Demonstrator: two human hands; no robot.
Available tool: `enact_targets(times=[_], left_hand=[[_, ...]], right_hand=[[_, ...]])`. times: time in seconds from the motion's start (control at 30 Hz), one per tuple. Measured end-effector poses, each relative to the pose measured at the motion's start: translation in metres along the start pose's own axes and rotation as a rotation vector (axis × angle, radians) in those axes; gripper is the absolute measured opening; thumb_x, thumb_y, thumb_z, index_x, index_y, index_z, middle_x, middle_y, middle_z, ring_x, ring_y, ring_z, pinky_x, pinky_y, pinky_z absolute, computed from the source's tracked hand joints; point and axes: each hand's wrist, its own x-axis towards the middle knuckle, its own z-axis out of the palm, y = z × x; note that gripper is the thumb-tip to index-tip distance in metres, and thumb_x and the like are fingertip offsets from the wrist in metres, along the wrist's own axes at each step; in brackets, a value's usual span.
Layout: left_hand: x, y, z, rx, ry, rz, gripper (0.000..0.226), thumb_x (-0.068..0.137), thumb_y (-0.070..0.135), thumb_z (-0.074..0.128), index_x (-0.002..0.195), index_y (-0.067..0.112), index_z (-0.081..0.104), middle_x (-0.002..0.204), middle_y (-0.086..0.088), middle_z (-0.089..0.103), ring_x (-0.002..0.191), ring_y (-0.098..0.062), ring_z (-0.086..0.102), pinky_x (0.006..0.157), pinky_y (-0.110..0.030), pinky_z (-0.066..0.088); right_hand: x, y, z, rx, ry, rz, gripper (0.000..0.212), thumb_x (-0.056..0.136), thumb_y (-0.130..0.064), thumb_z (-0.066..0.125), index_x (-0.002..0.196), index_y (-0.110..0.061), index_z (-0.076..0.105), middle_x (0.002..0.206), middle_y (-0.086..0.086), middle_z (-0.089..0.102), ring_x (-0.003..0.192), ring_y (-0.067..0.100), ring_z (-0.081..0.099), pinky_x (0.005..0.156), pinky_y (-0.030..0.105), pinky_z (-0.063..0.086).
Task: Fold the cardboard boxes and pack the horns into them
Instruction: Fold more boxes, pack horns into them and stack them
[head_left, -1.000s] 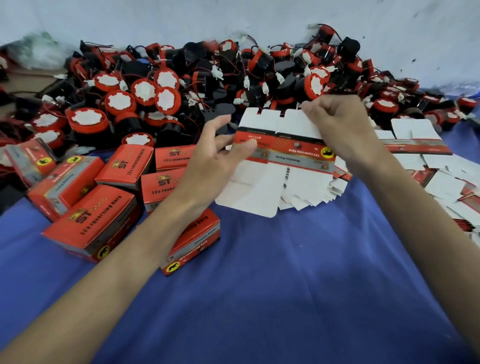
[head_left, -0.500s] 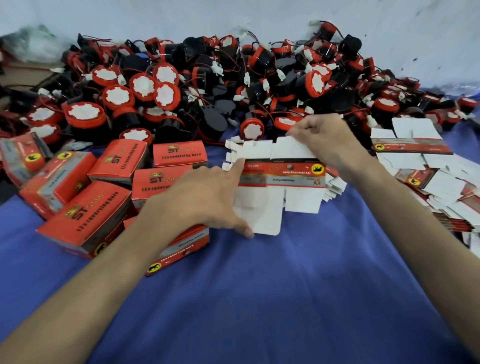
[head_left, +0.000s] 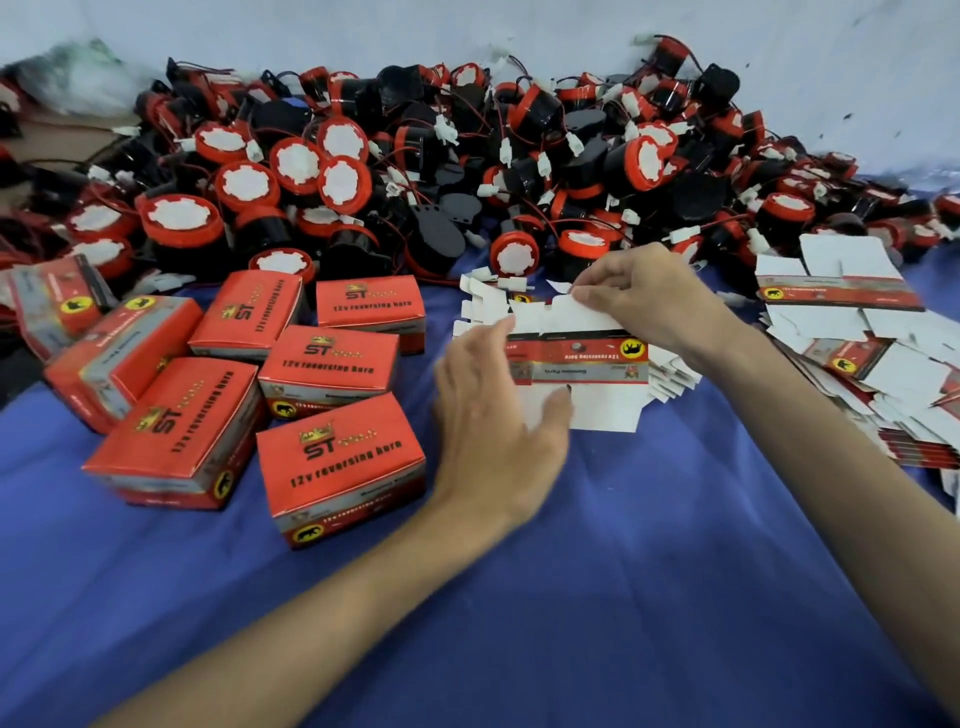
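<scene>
Right hand pinches flat carton; blurred left hand apparently spread on it, packed boxes beside.

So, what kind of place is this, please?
Probably a small packing workshop. A big heap of loose horns lies on a blue cloth, with folded boxes at left and stacks of flat box blanks at right.

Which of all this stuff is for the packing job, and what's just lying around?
For the job:
- flat box, held by left hand and right hand
- stack of flat boxes
- pile of horns
- folded boxes

Just lying about:
- blue cloth
- greenish bundle, too blurred to name
</scene>
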Motion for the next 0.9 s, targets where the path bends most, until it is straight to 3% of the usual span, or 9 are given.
enact_targets(times=[0.17, 0.3, 0.37, 0.43, 0.57, 0.63, 0.7, 0.83, 0.9], left_hand=[[0.031, -0.024, -0.015, -0.044, 0.02, -0.147, 0.048, 0.089, 0.025, 0.062, 0.133, 0.016, 0.045, 0.129, -0.001, 0.041, 0.125, -0.016, 0.042, 0.109, -0.038, 0.035], [0.029, -0.029, -0.019, 0.066, -0.15, -0.061, 0.089, 0.071, 0.064, 0.068, 0.142, 0.023, 0.035, 0.139, 0.005, 0.037, 0.13, -0.011, 0.037, 0.11, -0.032, 0.032], [0.026, -0.026, -0.021, 0.167, -0.23, 0.005, 0.108, 0.056, 0.077, 0.061, 0.146, 0.027, 0.029, 0.145, 0.007, 0.034, 0.135, -0.011, 0.031, 0.114, -0.034, 0.027], [0.023, -0.025, -0.023, 0.246, -0.265, 0.057, 0.112, 0.053, 0.078, 0.064, 0.147, 0.029, 0.025, 0.149, 0.008, 0.031, 0.137, -0.014, 0.028, 0.115, -0.042, 0.027], [0.021, -0.027, -0.026, 0.259, -0.265, 0.126, 0.101, 0.073, 0.059, 0.071, 0.152, 0.026, 0.017, 0.158, 0.005, 0.016, 0.146, -0.017, 0.015, 0.117, -0.041, 0.022], [0.02, -0.028, -0.026, 0.248, -0.28, 0.14, 0.093, 0.081, 0.056, 0.065, 0.153, 0.025, 0.015, 0.161, 0.003, 0.011, 0.147, -0.014, 0.009, 0.116, -0.039, 0.017], [0.021, -0.028, -0.027, 0.163, -0.285, 0.125, 0.08, 0.084, 0.054, 0.053, 0.152, 0.023, 0.024, 0.159, 0.001, 0.022, 0.144, -0.012, 0.016, 0.113, -0.034, 0.019], [0.02, -0.026, -0.031, 0.02, -0.34, 0.122, 0.066, 0.082, 0.039, 0.041, 0.147, 0.027, 0.04, 0.149, 0.008, 0.044, 0.136, -0.003, 0.036, 0.113, -0.028, 0.027], [0.018, -0.027, -0.031, -0.012, -0.253, 0.176, 0.054, 0.087, 0.035, 0.042, 0.14, 0.028, 0.05, 0.107, 0.02, 0.069, 0.093, 0.005, 0.058, 0.081, -0.011, 0.041]], right_hand=[[-0.003, -0.003, 0.002, -0.078, -0.1, 0.011, 0.005, 0.09, -0.021, 0.066, 0.086, -0.02, 0.067, 0.083, -0.002, 0.069, 0.081, 0.012, 0.061, 0.068, 0.022, 0.046], [-0.002, -0.004, 0.01, 0.051, 0.158, 0.027, 0.015, 0.089, -0.017, 0.064, 0.076, -0.025, 0.064, 0.067, -0.013, 0.06, 0.062, -0.002, 0.055, 0.052, 0.008, 0.04], [-0.002, -0.004, 0.011, 0.19, 0.287, 0.089, 0.015, 0.087, -0.012, 0.061, 0.076, -0.021, 0.065, 0.065, -0.013, 0.059, 0.057, -0.004, 0.053, 0.049, 0.006, 0.036], [-0.002, -0.005, 0.011, 0.414, 0.299, 0.192, 0.015, 0.087, -0.01, 0.059, 0.076, -0.018, 0.065, 0.069, -0.007, 0.062, 0.065, 0.004, 0.058, 0.057, 0.016, 0.044], [-0.014, -0.012, 0.013, 0.896, 0.202, 0.324, 0.004, 0.088, -0.009, 0.057, 0.087, -0.011, 0.06, 0.059, -0.004, 0.064, 0.056, 0.012, 0.064, 0.052, 0.022, 0.05], [-0.022, -0.01, 0.016, 1.107, 0.228, 0.328, 0.005, 0.088, -0.013, 0.055, 0.091, -0.01, 0.055, 0.075, 0.006, 0.063, 0.069, 0.022, 0.063, 0.065, 0.031, 0.051], [-0.031, -0.006, 0.019, 1.178, 0.275, 0.29, 0.006, 0.089, -0.016, 0.05, 0.09, -0.01, 0.052, 0.086, 0.011, 0.055, 0.082, 0.027, 0.054, 0.073, 0.036, 0.044], [-0.049, -0.002, 0.028, 1.158, 0.327, 0.098, 0.024, 0.097, -0.023, 0.043, 0.078, -0.017, 0.057, 0.082, -0.003, 0.056, 0.084, 0.018, 0.054, 0.071, 0.03, 0.044], [-0.053, -0.001, 0.032, 1.101, 0.309, -0.026, 0.03, 0.098, -0.035, 0.034, 0.09, -0.02, 0.059, 0.09, -0.005, 0.061, 0.09, 0.014, 0.055, 0.079, 0.028, 0.045]])
